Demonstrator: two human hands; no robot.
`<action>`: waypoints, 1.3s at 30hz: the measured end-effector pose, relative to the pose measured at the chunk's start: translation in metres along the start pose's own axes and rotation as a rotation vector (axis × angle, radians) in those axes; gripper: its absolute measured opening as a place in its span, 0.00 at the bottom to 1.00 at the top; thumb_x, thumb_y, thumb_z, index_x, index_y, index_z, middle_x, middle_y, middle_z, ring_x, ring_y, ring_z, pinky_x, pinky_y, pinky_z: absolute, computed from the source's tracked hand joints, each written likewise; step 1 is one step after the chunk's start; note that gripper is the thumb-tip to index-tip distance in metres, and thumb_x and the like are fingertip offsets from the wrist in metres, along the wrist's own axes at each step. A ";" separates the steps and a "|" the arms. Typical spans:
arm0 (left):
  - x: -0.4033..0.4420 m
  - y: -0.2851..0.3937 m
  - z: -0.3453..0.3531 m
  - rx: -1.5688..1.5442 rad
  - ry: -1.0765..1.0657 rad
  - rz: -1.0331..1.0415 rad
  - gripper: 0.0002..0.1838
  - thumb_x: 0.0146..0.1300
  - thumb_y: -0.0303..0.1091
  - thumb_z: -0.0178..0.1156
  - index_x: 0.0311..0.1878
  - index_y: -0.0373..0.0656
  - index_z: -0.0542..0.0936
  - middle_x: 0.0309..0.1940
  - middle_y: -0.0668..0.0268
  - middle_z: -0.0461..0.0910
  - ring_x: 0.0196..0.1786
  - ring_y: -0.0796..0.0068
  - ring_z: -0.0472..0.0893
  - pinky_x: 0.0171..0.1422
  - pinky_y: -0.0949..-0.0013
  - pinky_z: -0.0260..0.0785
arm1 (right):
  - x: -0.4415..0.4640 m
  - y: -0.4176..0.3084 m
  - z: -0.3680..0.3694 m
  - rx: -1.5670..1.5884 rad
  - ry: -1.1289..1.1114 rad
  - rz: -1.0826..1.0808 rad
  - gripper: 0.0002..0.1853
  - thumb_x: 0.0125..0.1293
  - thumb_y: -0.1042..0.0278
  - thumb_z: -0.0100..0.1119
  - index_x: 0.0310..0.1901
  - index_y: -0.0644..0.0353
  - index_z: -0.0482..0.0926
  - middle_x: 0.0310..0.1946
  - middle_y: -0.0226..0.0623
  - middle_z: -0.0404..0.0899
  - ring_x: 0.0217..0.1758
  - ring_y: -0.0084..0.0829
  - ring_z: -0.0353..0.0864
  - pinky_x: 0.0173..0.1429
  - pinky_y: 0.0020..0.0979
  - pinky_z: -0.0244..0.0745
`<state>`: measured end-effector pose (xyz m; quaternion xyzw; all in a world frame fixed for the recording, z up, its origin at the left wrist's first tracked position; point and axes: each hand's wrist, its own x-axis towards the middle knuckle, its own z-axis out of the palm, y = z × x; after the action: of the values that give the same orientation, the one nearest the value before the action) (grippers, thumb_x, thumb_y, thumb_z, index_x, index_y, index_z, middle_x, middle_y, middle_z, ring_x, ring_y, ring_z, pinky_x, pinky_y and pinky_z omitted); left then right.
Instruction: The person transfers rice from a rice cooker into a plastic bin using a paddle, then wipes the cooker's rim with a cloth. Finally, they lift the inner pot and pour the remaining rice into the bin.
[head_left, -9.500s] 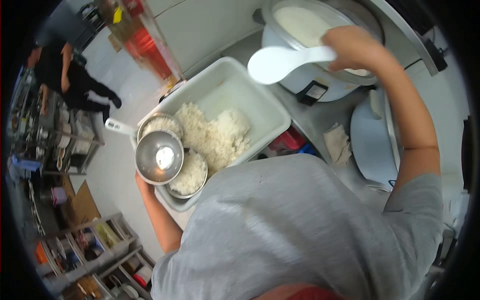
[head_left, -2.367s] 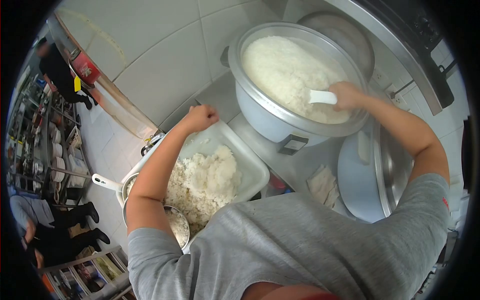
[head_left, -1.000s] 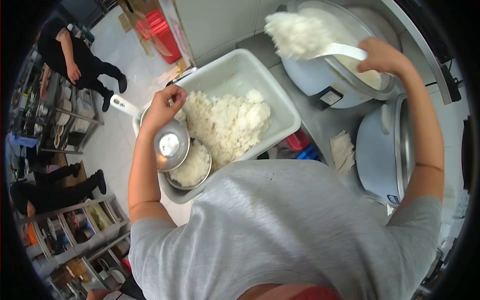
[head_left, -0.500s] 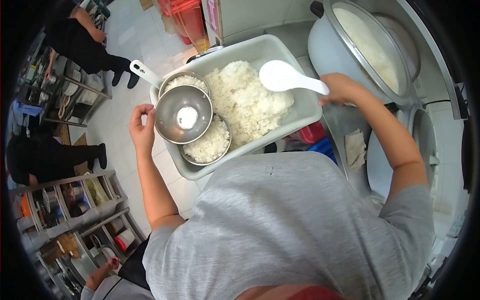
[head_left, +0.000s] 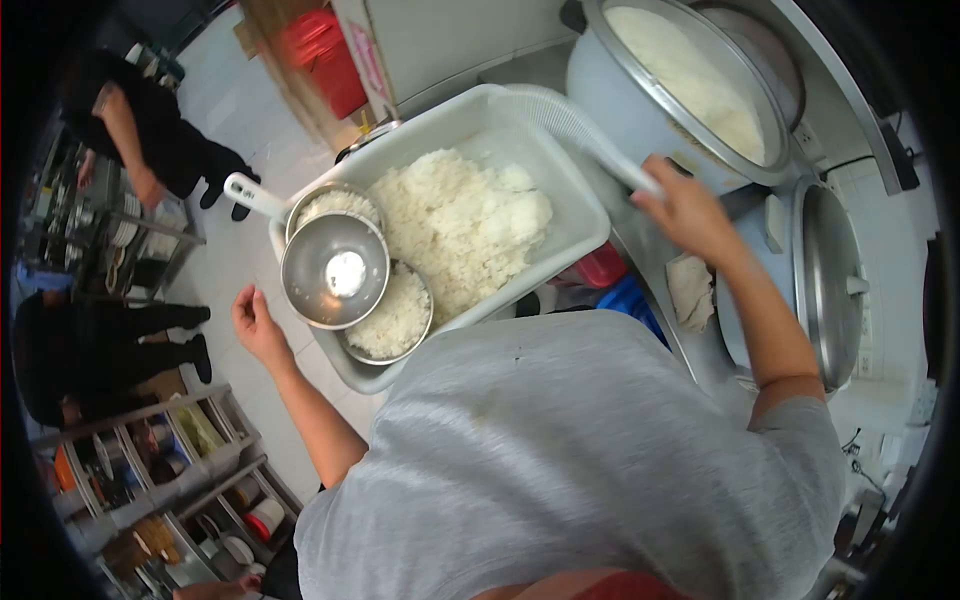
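My right hand [head_left: 688, 208] grips a white rice paddle [head_left: 600, 145], blurred, over the right end of a pale plastic tub [head_left: 585, 195]. A heap of cooked rice [head_left: 465, 215] lies in the tub. An empty metal bowl [head_left: 335, 270] rests on top of two metal bowls filled with rice, the far bowl [head_left: 340, 205] and the near bowl [head_left: 388, 318], partly covering both. A white handle [head_left: 255, 195] sticks out past the tub's left rim. Just left of the empty bowl, my left hand [head_left: 262, 325] is in the air with its fingers apart, touching nothing.
A large pot of rice [head_left: 690, 85] stands at the upper right, with a lidded pot [head_left: 825, 285] nearer. A folded cloth [head_left: 690, 292] lies beside it. A red bin [head_left: 325, 65] is beyond the tub. Two people in dark clothes stand at left, near shelving [head_left: 160, 460].
My left hand has come off the empty bowl and moved down and left. The paddle has swung up and away from the rice in my right hand. The whole view has shifted slightly.
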<state>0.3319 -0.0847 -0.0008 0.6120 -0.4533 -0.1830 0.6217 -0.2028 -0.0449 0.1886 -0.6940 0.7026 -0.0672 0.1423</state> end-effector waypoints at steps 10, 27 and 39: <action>-0.034 -0.047 0.026 -0.181 -0.175 -0.671 0.19 0.62 0.37 0.53 0.53 0.36 0.73 0.43 0.61 0.78 0.40 0.70 0.80 0.41 0.68 0.74 | 0.012 0.141 -0.178 -0.793 0.380 0.397 0.16 0.55 0.62 0.59 0.45 0.59 0.75 0.35 0.47 0.80 0.40 0.46 0.79 0.44 0.43 0.73; -0.040 -0.014 0.036 -0.247 0.019 -0.862 0.16 0.61 0.32 0.53 0.50 0.35 0.74 0.40 0.58 0.79 0.36 0.67 0.81 0.36 0.68 0.76 | 0.123 0.237 -0.113 -0.674 -0.127 0.139 0.12 0.43 0.74 0.56 0.33 0.62 0.81 0.26 0.46 0.80 0.28 0.41 0.81 0.34 0.37 0.76; -0.038 -0.040 0.020 -0.284 -0.048 -0.869 0.16 0.63 0.34 0.50 0.51 0.36 0.74 0.41 0.61 0.79 0.40 0.69 0.80 0.41 0.65 0.75 | 0.107 0.223 -0.103 0.018 -0.272 0.370 0.12 0.42 0.77 0.58 0.33 0.70 0.77 0.12 0.39 0.72 0.10 0.28 0.71 0.13 0.32 0.65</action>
<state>0.3096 -0.0743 -0.0534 0.6497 -0.1392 -0.5010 0.5545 -0.4453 -0.1557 0.2099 -0.5546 0.7917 0.0478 0.2517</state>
